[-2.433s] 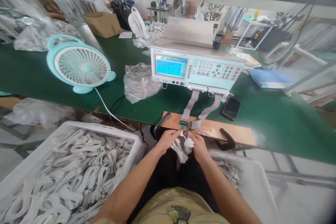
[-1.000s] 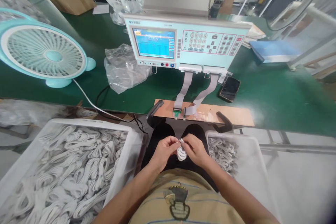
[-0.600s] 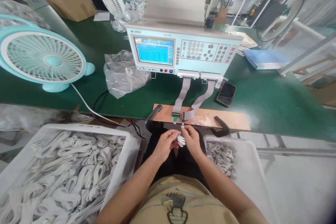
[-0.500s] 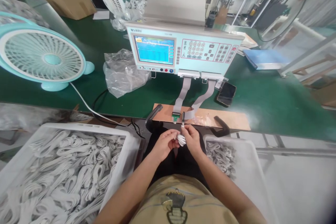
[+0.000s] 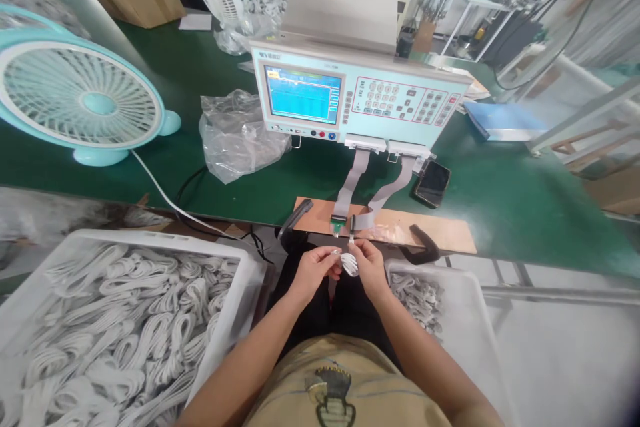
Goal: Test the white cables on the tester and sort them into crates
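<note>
A coiled white cable [image 5: 349, 265] hangs between my two hands in front of the table edge. My left hand [image 5: 317, 269] is closed, its thumb and fingers pinching one end of the cable. My right hand [image 5: 368, 264] pinches the cable's other end, which meets the small connector [image 5: 352, 227] at the end of the right ribbon cable [image 5: 389, 192]. Whether the plug is fully seated, I cannot tell. Just left of it, a green connector board [image 5: 337, 224] ends the left ribbon cable [image 5: 351, 183]. Both ribbons run down from a tester with a lit blue screen [image 5: 303, 95].
A white bin [image 5: 165, 240] of coiled cables stands at left, a second bin [image 5: 470, 280] with fewer cables at right. Two black clamps [image 5: 296, 217] hold a wooden strip [image 5: 453, 232] on the table edge. A phone [image 5: 432, 183], a plastic bag [image 5: 235, 147] and a fan [image 5: 95, 100] lie around.
The view has shifted slightly. My left hand stays on its cable end and my right hand stays by the right connector; the coil between them has turned a little.
</note>
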`<state>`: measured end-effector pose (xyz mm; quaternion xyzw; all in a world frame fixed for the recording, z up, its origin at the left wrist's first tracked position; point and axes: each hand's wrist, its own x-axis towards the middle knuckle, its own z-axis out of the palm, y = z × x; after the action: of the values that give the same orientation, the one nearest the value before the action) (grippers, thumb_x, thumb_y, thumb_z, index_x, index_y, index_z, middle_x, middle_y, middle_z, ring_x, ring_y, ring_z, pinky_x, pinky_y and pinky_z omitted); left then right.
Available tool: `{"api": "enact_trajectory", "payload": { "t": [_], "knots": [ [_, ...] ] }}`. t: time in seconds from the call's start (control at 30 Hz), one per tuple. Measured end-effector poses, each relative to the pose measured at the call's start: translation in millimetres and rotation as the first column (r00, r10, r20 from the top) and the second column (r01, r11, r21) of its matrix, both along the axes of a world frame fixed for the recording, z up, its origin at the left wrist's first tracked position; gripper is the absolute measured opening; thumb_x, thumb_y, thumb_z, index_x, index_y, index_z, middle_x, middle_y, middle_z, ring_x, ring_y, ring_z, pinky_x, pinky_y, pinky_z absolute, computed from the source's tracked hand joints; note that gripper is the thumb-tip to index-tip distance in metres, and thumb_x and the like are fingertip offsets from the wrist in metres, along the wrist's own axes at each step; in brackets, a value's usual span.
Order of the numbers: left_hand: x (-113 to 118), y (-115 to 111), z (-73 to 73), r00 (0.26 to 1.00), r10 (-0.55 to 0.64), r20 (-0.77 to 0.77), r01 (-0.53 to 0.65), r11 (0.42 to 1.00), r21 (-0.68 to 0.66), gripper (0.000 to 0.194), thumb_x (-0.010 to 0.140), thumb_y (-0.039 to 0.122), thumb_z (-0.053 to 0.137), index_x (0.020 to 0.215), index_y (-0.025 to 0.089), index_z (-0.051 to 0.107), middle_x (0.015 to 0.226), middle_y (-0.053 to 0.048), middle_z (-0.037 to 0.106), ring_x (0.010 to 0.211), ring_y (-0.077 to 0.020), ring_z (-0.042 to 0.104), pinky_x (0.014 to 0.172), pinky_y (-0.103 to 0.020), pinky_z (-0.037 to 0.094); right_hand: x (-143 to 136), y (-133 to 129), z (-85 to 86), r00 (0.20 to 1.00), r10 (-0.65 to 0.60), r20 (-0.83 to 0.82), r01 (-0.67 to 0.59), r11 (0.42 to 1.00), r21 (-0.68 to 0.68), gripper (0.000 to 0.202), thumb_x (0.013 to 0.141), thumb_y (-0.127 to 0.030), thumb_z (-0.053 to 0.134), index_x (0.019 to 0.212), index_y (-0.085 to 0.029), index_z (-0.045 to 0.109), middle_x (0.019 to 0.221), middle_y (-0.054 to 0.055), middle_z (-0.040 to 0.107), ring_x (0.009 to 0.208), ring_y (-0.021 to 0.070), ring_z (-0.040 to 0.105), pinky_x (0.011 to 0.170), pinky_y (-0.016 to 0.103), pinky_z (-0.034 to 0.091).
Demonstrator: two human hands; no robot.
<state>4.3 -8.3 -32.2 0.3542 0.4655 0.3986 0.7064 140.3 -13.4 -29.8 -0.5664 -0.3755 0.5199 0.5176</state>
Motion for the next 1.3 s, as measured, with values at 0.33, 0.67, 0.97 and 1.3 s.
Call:
{"api": "enact_trajectory", "payload": {
  "t": [0.33,0.67,0.97,1.3],
  "knots": [
    [-14.1,15.7,4.5,0.951,-0.098,-0.294,0.199,0.920,0.338,0.027,0.080,0.038,0.049,0.073,0.016,0.064,0.079,-0.004,0.059,0.070,-0.0146,0.055,0.059,-0.022,0.045,-3.4,9.7,-0.2,0.955,-0.130,-0.267,0.077,0.976,-0.202,0.022,0.057,-0.035,0.073,0.062,-0.017,0.062,0.048,-0.004,0.055,0.041,0.0086,0.042,0.044,0.023,0.033],
    [1.8,19.7,-6.6,0.948,0.085,-0.306,0.031,0.934,0.356,0.027,0.076,0.037,0.053,0.062,0.015,0.063,0.068,-0.002,0.058,0.066,-0.0145,0.053,0.061,-0.023,0.042,-1.2,8.9,-0.7,0.972,-0.083,-0.220,0.051,0.988,-0.146,0.023,0.059,-0.037,0.071,0.066,-0.017,0.065,0.054,-0.002,0.060,0.045,0.0102,0.047,0.047,0.023,0.037],
    [7.8,18.8,-8.9,0.960,0.125,-0.252,-0.047,0.954,0.295,0.027,0.075,0.037,0.055,0.064,0.015,0.064,0.063,-0.001,0.060,0.062,-0.0144,0.054,0.062,-0.024,0.043,0.5,8.8,0.5,0.972,-0.045,-0.233,0.011,0.989,-0.147,0.022,0.061,-0.036,0.070,0.069,-0.016,0.066,0.057,-0.001,0.062,0.048,0.0110,0.050,0.050,0.023,0.039],
    [26.4,10.5,-4.3,0.956,0.239,-0.170,-0.205,0.959,0.197,0.034,0.075,0.044,0.055,0.060,0.014,0.063,0.056,-0.001,0.060,0.055,-0.0146,0.055,0.056,-0.025,0.045,4.2,10.8,-1.3,0.978,-0.013,-0.210,-0.017,0.990,-0.141,0.023,0.060,-0.037,0.070,0.070,-0.017,0.067,0.061,0.001,0.065,0.051,0.0126,0.054,0.053,0.025,0.042]
  ]
}}
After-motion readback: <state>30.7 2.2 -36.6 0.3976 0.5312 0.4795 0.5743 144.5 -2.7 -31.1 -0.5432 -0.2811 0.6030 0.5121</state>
